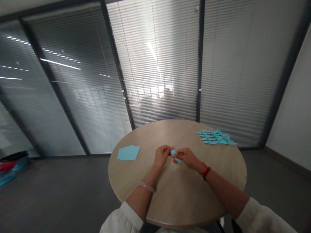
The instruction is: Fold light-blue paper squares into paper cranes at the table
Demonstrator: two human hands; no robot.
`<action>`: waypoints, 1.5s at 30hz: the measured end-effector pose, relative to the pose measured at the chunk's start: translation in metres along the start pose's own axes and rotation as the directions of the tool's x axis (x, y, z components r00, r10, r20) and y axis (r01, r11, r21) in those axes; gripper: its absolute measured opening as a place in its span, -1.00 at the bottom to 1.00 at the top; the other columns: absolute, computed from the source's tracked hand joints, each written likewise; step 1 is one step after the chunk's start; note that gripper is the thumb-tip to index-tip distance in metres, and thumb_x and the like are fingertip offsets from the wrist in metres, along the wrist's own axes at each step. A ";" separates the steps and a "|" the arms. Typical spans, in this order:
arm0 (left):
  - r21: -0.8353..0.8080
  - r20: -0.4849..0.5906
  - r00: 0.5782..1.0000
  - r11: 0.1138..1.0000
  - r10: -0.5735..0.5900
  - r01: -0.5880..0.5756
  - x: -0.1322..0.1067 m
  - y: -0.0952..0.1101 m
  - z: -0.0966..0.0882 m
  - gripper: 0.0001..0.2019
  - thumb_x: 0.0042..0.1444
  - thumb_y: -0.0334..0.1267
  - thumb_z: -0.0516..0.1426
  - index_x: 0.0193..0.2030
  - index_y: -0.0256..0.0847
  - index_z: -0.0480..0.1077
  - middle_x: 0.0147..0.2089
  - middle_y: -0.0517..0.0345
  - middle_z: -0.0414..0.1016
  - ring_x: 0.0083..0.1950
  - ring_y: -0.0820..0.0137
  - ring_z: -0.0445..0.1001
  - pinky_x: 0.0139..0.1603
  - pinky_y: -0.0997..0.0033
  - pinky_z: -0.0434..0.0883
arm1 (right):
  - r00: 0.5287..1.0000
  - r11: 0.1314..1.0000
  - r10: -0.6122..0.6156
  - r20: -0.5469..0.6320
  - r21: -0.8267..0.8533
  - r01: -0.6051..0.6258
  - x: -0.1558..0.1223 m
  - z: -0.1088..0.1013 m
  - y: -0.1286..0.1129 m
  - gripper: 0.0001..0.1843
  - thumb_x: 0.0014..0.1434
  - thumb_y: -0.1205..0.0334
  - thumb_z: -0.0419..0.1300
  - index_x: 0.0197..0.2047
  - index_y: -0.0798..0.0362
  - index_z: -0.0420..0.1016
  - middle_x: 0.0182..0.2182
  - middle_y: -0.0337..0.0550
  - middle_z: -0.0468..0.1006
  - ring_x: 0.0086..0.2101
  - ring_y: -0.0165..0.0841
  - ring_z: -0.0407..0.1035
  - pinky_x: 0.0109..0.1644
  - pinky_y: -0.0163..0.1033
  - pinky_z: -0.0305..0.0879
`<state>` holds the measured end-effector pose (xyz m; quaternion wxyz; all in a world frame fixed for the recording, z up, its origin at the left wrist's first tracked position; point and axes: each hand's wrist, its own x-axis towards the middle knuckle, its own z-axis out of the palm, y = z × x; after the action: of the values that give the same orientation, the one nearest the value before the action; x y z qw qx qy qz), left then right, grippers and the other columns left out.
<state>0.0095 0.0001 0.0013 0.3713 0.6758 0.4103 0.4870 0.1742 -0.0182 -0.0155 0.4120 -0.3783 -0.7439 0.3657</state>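
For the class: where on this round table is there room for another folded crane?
Free wood lies between the blue paper squares and the left hand, and nearer the edge below the right hand. Crowded: far right, under the folded paper cranes.

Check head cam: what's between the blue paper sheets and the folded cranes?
Head view: the left hand and right hand, holding a folded blue paper piece, lie between the blue paper sheets and the folded cranes.
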 end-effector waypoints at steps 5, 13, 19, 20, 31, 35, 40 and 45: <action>-0.119 -0.013 0.999 0.992 -0.043 0.041 0.002 -0.002 -0.001 -0.61 -0.11 0.06 0.20 -0.48 -0.31 0.49 -0.56 0.13 0.45 -0.52 0.46 0.37 -0.45 0.50 0.33 | 0.998 0.999 0.033 -0.062 0.012 -0.032 0.003 0.006 0.005 -0.61 0.07 -0.03 0.14 -0.44 0.15 0.56 -0.50 -0.16 0.57 -0.51 -0.37 0.38 -0.44 -0.36 0.19; -0.357 0.019 0.973 0.907 -0.230 0.221 0.003 -0.007 -0.006 -0.59 -0.16 0.02 0.27 -0.32 -0.33 0.52 -0.35 0.01 0.52 -0.30 0.40 0.47 -0.32 0.48 0.42 | 0.920 0.968 -0.070 -0.385 -0.248 -0.030 0.001 0.004 0.000 -0.77 0.08 0.09 0.17 -0.34 0.06 0.54 -0.44 -0.23 0.56 -0.46 -0.38 0.38 -0.39 -0.35 0.21; -0.497 0.149 0.921 0.777 -0.361 0.385 0.002 -0.011 -0.006 -0.73 -0.01 -0.19 0.25 -0.24 -0.37 0.48 -0.32 -0.04 0.54 -0.36 0.44 0.51 -0.26 0.46 0.46 | 0.857 0.841 -0.369 -0.359 -0.521 0.144 -0.002 0.004 0.001 -0.81 0.16 0.17 0.14 -0.27 0.04 0.55 -0.38 -0.12 0.55 -0.36 -0.33 0.37 -0.26 -0.27 0.27; -0.520 0.172 0.912 0.752 -0.371 0.405 0.002 -0.011 -0.006 -0.76 0.02 -0.23 0.23 -0.22 -0.38 0.46 -0.33 -0.05 0.54 -0.37 0.44 0.51 -0.25 0.46 0.47 | 0.846 0.808 -0.416 -0.333 -0.562 0.176 -0.002 0.004 0.001 -0.82 0.16 0.19 0.15 -0.26 0.04 0.55 -0.38 -0.12 0.54 -0.35 -0.32 0.36 -0.24 -0.26 0.27; -0.615 0.249 0.889 0.646 -0.384 0.451 0.004 -0.013 -0.008 -0.90 0.08 -0.39 0.17 -0.35 -0.43 0.42 -0.38 -0.05 0.53 -0.41 0.44 0.52 -0.27 0.51 0.49 | 0.823 0.619 -0.555 -0.117 -0.719 0.315 -0.005 0.006 -0.006 -0.76 0.15 0.37 0.15 -0.15 -0.06 0.54 -0.38 -0.12 0.44 -0.31 -0.33 0.27 -0.28 -0.29 0.23; -0.603 0.245 0.894 0.663 -0.376 0.444 0.004 -0.013 -0.009 -0.87 -0.01 -0.36 0.24 -0.37 -0.42 0.44 -0.39 -0.04 0.53 -0.41 0.44 0.51 -0.30 0.51 0.48 | 0.833 0.615 -0.545 -0.099 -0.723 0.316 -0.005 0.005 -0.005 -0.78 0.17 0.35 0.14 -0.15 -0.05 0.54 -0.38 -0.11 0.40 -0.31 -0.33 0.25 -0.28 -0.29 0.23; -0.552 0.202 0.903 0.717 -0.379 0.425 0.002 -0.011 -0.012 -0.78 -0.18 -0.36 0.34 -0.37 -0.41 0.47 -0.41 0.03 0.53 -0.45 0.47 0.49 -0.35 0.54 0.45 | 0.851 0.642 -0.522 -0.052 -0.682 0.352 -0.005 0.005 -0.002 -0.79 0.19 0.30 0.13 -0.15 -0.09 0.55 -0.32 -0.11 0.38 -0.29 -0.35 0.26 -0.26 -0.30 0.25; -0.467 0.253 0.884 0.751 -0.392 0.467 0.002 -0.009 -0.015 -0.70 -0.27 -0.30 0.38 -0.36 -0.39 0.49 -0.37 0.01 0.55 -0.41 0.44 0.50 -0.31 0.51 0.44 | 0.875 0.739 -0.480 -0.066 -0.568 0.363 -0.003 0.005 0.001 -0.82 0.17 0.29 0.16 -0.21 -0.10 0.58 -0.31 -0.14 0.38 -0.29 -0.38 0.29 -0.25 -0.32 0.27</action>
<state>-0.0059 0.0065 -0.0021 0.6677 0.4707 0.3823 0.4317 0.1716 -0.0216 -0.0193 0.4363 -0.3350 -0.8351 -0.0033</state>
